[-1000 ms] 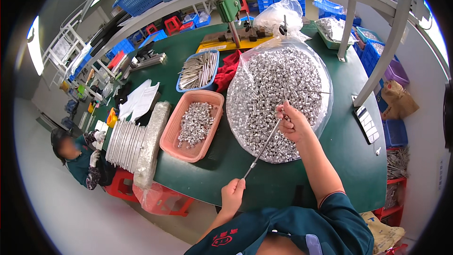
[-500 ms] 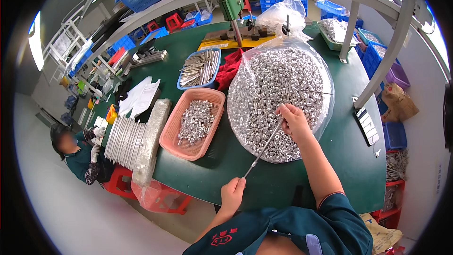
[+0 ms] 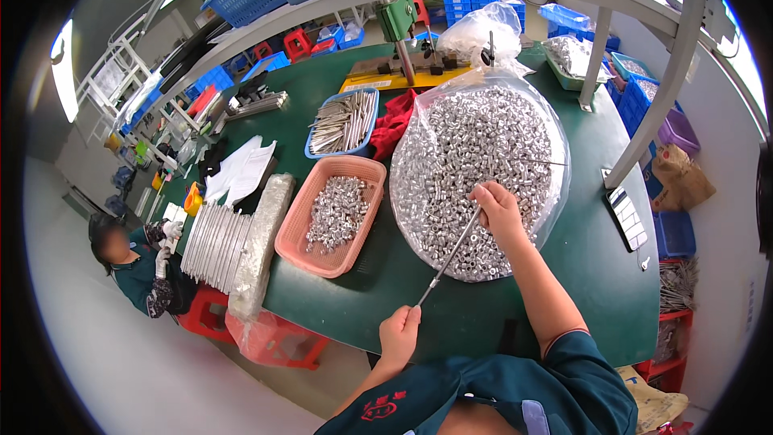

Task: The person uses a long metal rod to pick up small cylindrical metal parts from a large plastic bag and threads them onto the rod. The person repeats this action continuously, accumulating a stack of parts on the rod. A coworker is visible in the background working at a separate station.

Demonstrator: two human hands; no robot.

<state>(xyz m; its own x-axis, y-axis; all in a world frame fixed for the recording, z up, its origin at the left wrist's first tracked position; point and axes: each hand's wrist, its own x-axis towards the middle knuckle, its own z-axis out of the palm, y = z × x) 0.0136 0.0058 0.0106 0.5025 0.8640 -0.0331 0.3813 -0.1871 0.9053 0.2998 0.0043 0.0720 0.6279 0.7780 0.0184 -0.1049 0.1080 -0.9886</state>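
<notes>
A thin metal rod (image 3: 452,256) slants between my two hands, with a small sleeve-like piece partway along it. My left hand (image 3: 398,333) is closed on its lower end, just past the table's near edge. My right hand (image 3: 498,208) pinches the upper end, above a big heap of small silver metal rings (image 3: 491,133) in a clear plastic bag (image 3: 561,153). To the left of the bag is a pink basket (image 3: 291,243) with similar small metal pieces (image 3: 336,213) in it.
A blue tray (image 3: 375,125) of metal rods sits behind the pink basket, beside a red cloth (image 3: 394,122). Bundled rods (image 3: 213,243) lie at left, near a gloved co-worker (image 3: 133,262). A phone (image 3: 626,217) is at right, by the shelf post (image 3: 656,105). A green press (image 3: 397,20) stands behind.
Both hands keep nearly the same hold and place on the rod. The whole view has shifted very slightly.
</notes>
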